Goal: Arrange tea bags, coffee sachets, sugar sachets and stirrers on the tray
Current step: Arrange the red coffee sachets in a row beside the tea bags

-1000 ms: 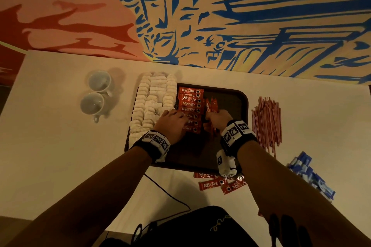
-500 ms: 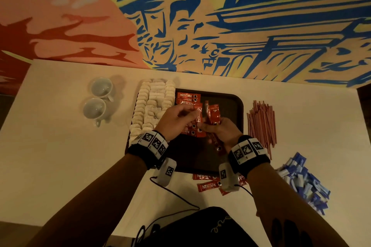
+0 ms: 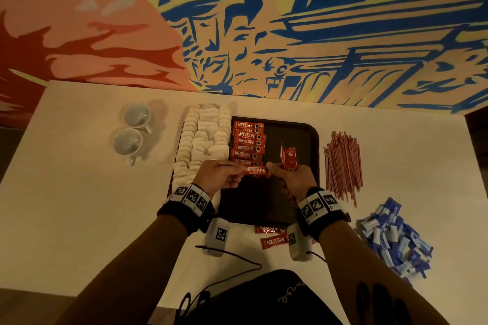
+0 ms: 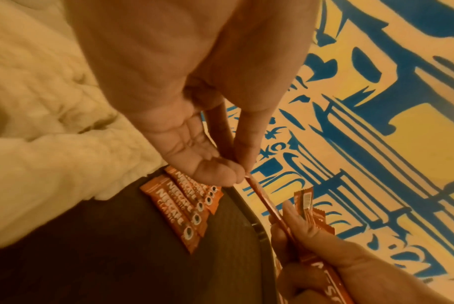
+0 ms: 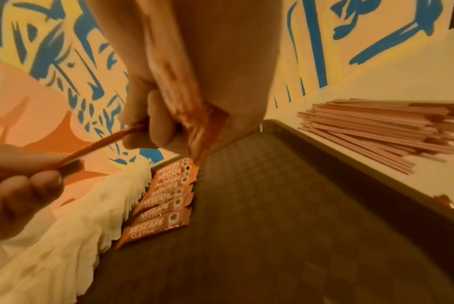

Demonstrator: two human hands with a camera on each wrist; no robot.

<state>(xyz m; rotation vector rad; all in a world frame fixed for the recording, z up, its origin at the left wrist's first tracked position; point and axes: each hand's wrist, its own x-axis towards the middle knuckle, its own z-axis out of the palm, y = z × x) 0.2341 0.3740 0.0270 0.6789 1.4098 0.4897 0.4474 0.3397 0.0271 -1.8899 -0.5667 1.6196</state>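
A dark tray (image 3: 315,140) holds rows of white tea bags (image 3: 203,140) on its left and a column of red coffee sachets (image 3: 248,142) beside them. One coffee sachet (image 3: 254,171) is stretched between both hands, just above the near end of that column. My left hand (image 3: 240,173) pinches its left end between thumb and fingers (image 4: 220,174). My right hand (image 3: 273,169) pinches the other end and also grips a bundle of sachets (image 3: 289,157) upright in its palm. Seen from the right wrist, the bundle (image 5: 205,127) hangs over the bare tray floor (image 5: 272,226).
Pink stirrers (image 3: 343,163) lie in a pile right of the tray, blue sugar sachets (image 3: 396,240) in a heap at the near right. Two white cups (image 3: 132,126) stand left of the tray. Loose coffee sachets (image 3: 272,241) lie near the table's front edge.
Both hands lifted off the sachet column. The left hand took the end of one sachet from the right hand's bundle, and it now hangs between them.
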